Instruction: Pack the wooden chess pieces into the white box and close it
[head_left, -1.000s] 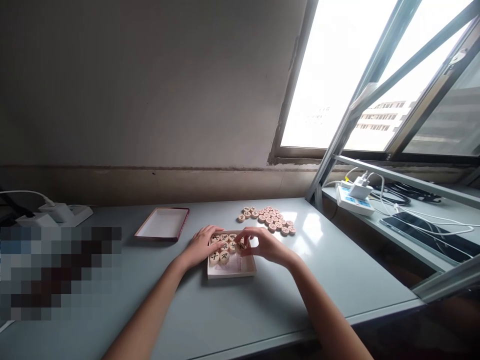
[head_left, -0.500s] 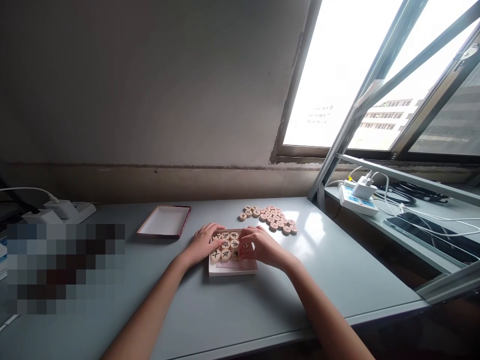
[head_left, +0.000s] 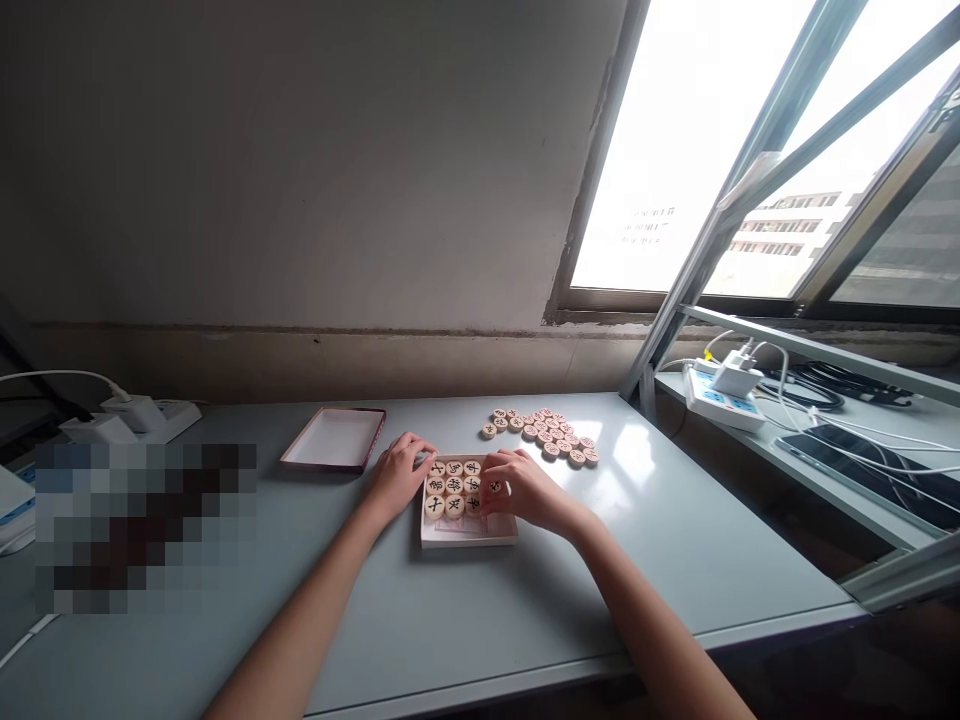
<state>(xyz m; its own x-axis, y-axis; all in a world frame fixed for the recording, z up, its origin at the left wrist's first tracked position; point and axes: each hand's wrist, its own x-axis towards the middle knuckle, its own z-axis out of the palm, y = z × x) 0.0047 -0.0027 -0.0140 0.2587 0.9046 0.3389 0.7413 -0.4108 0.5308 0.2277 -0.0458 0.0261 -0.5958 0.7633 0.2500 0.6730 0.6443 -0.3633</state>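
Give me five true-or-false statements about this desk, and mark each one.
1. The left hand is at the left side of a shallow white box holding round wooden xiangqi pieces. True.
2. The right hand is over the right part of that box, at the pieces. True.
3. The box lid sits on top of the box. False: it lies apart on the desk, to the box's left, with its white inside facing up.
4. The loose pieces stand in one tall stack. False: they lie flat in a cluster beyond the box.
5. The phone lies beside the box. False: it lies on the shelf to the right, near the power strip.
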